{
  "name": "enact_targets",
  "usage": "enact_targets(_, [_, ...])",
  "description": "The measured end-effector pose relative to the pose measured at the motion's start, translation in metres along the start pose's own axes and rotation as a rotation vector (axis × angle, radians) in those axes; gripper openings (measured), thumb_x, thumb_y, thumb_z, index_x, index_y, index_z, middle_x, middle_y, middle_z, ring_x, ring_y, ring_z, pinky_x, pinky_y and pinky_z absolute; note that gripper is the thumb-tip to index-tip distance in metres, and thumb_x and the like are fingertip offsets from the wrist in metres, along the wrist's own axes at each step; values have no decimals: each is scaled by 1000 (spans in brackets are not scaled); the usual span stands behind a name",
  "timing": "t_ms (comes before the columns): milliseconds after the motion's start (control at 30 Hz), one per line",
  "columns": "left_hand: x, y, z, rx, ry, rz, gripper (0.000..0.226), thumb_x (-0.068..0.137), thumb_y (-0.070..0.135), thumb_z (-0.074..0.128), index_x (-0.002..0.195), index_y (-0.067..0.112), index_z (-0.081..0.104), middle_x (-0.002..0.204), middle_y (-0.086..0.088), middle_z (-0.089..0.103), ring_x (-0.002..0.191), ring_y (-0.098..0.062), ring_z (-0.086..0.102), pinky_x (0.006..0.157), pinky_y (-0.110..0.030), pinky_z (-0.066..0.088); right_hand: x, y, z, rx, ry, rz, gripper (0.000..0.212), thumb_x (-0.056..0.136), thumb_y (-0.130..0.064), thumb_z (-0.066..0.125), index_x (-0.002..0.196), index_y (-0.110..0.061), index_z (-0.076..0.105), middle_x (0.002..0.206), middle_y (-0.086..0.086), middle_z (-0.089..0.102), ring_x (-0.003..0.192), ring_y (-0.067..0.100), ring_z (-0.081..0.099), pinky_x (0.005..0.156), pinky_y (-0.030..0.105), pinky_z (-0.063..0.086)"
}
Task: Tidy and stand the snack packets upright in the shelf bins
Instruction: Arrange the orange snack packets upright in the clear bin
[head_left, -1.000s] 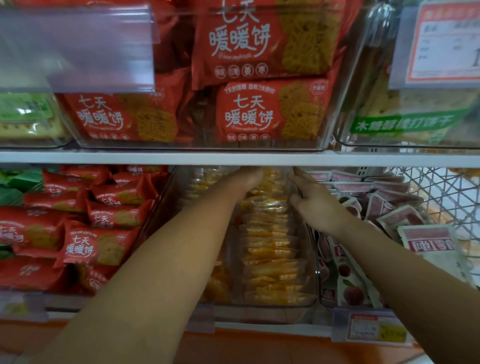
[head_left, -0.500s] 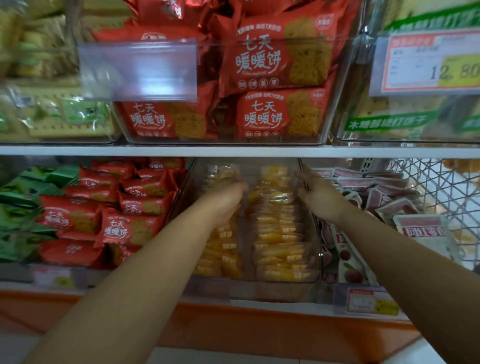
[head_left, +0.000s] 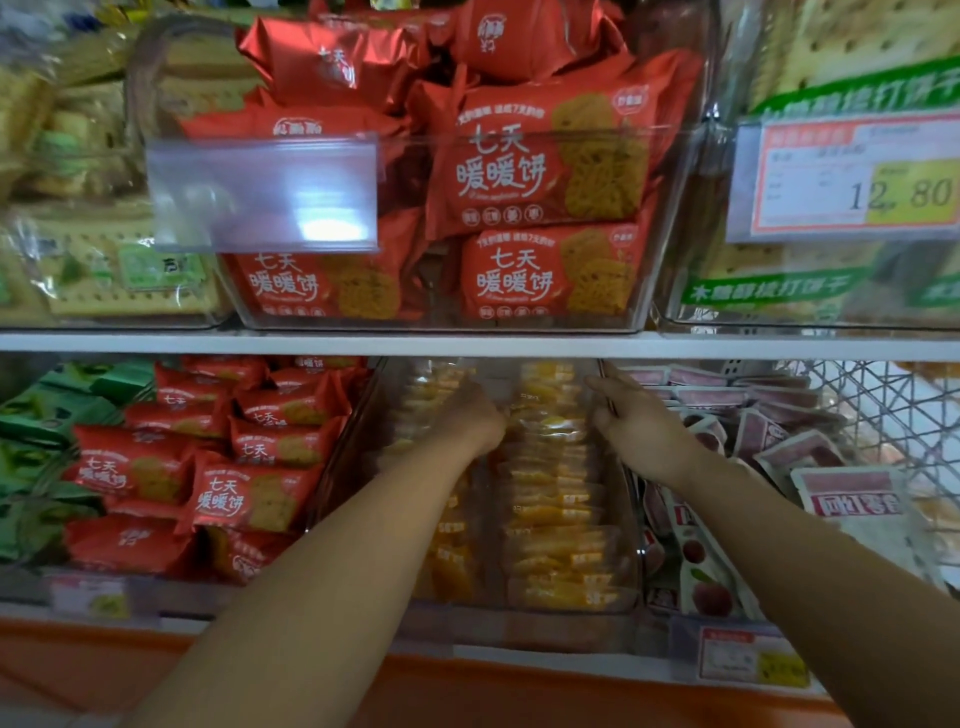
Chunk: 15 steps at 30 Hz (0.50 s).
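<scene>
Two rows of clear packets with yellow snacks (head_left: 558, 519) stand upright in a clear bin (head_left: 631, 577) on the lower shelf. My left hand (head_left: 472, 415) reaches into the bin's left row near the back, fingers curled among the packets; what it holds is hidden. My right hand (head_left: 631, 418) grips the bin's right wall near the back, thumb inside, fingers outside.
Red biscuit packets (head_left: 249, 493) fill the bin to the left, green packets (head_left: 36, 415) beyond them. Pink-and-white packets (head_left: 758, 431) lie to the right beside a wire basket (head_left: 883, 410). The upper shelf (head_left: 467, 344) overhangs with more clear bins. Price tags (head_left: 748, 657) line the shelf's front edge.
The view has pulled back and tilted up, showing more of the upper shelf. My left hand has drawn back from deep in the bin toward its left row. My right hand stays on the wall.
</scene>
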<state>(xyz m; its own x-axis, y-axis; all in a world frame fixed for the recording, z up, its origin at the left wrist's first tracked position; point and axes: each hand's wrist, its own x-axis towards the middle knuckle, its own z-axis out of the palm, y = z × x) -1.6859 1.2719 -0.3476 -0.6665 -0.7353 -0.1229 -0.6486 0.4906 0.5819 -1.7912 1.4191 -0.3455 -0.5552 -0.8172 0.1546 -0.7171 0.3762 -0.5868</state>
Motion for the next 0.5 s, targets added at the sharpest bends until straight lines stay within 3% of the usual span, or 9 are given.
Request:
enact_targets(100, [3,-2,4,-6,-8,3,41,96,26,52,132,8,50,131,-11,56,118,-26,54,92,-28,41,2,3,2,15,-3,9,42,99,-10,36,141,-8,37,155,11,20,145,18,11,101,11,13])
enact_targets(233, [2,2,4,68,-100,80,30,99,20,46,124,12,61,131,-10,56,117,-26,53,91,-24,39,5,7,5,40,7,12,40,99,-11,37,138,-7,42,155,12,17,144,19,15,94,5,12])
enact_targets(367, [2,8,-2,225,-181,153,32,99,21,45,129,13,56,135,-11,53,120,-27,50,97,-28,38,5,8,5,55,3,22,39,99,-11,36,138,-9,43,155,11,17,144,17,12,92,6,13])
enact_targets(500, [4,8,-2,308,-224,221,33,98,13,46,129,16,55,133,-12,53,120,-28,50,93,-25,38,4,6,3,73,2,26,39,99,-9,36,138,-8,43,154,11,20,142,21,20,86,4,16])
